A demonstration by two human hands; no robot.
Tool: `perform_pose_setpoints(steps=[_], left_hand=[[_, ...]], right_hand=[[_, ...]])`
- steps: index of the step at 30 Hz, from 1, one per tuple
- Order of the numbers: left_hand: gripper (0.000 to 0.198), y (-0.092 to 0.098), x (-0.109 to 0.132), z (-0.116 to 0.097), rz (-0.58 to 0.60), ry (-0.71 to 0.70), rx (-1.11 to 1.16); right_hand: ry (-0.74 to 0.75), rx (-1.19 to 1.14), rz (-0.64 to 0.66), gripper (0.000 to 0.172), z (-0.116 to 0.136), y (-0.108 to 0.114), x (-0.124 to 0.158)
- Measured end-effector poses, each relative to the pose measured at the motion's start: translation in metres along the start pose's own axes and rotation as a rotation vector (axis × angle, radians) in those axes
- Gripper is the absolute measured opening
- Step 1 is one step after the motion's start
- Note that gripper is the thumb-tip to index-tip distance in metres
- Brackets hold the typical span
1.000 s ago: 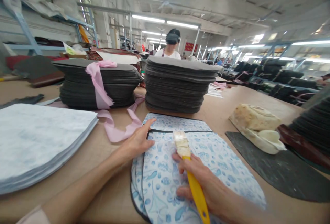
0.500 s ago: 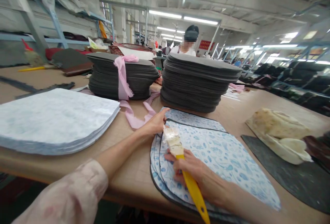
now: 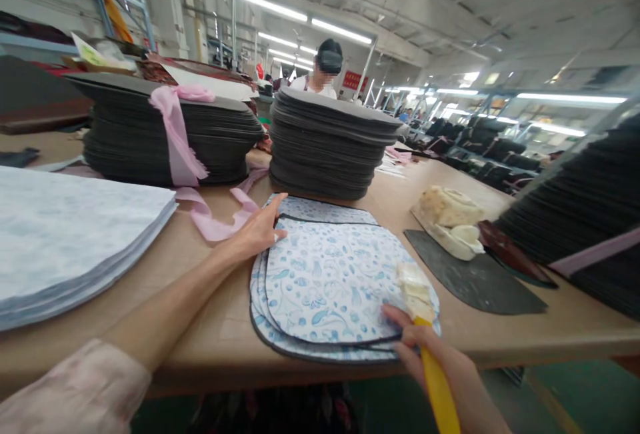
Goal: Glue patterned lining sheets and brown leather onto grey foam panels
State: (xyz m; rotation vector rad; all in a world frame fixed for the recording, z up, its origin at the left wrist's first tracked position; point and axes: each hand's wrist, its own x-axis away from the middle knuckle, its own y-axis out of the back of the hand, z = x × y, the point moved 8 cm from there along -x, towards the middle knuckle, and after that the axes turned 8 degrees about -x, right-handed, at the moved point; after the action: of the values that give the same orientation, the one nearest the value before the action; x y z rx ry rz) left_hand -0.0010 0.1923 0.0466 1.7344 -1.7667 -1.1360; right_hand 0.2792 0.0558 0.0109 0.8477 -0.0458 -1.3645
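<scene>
My right hand [image 3: 435, 347] is closed round the yellow handle of a paintbrush [image 3: 437, 381]. The pale, caked bristles point up and away from me, over the right side of the top blue-and-white patterned panel [image 3: 330, 281]. Several such dark-edged panels lie overlapped in a small pile at the table's near edge. At the pile's far left corner rests my left hand [image 3: 263, 229], its index finger stretched out and its thumb apart, touching the panel edges. Something white shows on a finger of that hand. Whether the bristles touch the panel, I cannot tell.
Behind the panels stand a tall stack of dark grey pieces [image 3: 330, 147] and another stack [image 3: 220, 134] tied with pink cloth. White sheets [image 3: 75, 241] lie left. A cream, glue-stained container [image 3: 450, 214] sits on a dark sheet [image 3: 475, 281] at right. A co-worker [image 3: 323, 77] is beyond.
My right hand has carried the paintbrush from the panels' left side to their right edge. My left hand stays at the far left corner. The view has turned to the right.
</scene>
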Motion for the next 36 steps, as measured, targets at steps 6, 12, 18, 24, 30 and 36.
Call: perform_pose_setpoints(steps=[6, 12, 18, 24, 30, 36], left_hand=[[0.077, -0.003, -0.005, 0.005, 0.028, -0.028, -0.041], [0.081, -0.009, -0.016, 0.021, 0.039, -0.065, -0.050], [0.083, -0.010, -0.020, 0.030, 0.046, -0.060, -0.052], [0.078, -0.008, -0.015, 0.025, 0.077, -0.022, -0.027], [0.080, -0.008, -0.012, 0.022, 0.093, 0.053, 0.047], [0.084, -0.006, -0.010, 0.028, 0.107, 0.116, 0.062]], right_hand=[[0.237, 0.085, 0.021, 0.009, 0.020, -0.018, 0.001], [0.165, 0.264, -0.100, 0.004, -0.004, 0.031, -0.001], [0.074, 0.334, -0.014, 0.013, -0.017, 0.049, -0.021], [0.011, 0.388, -0.119, 0.020, -0.034, 0.084, -0.039], [0.121, 0.074, 0.071, 0.018, 0.008, 0.010, -0.121], [0.243, -0.029, 0.332, 0.011, 0.017, -0.082, -0.157]])
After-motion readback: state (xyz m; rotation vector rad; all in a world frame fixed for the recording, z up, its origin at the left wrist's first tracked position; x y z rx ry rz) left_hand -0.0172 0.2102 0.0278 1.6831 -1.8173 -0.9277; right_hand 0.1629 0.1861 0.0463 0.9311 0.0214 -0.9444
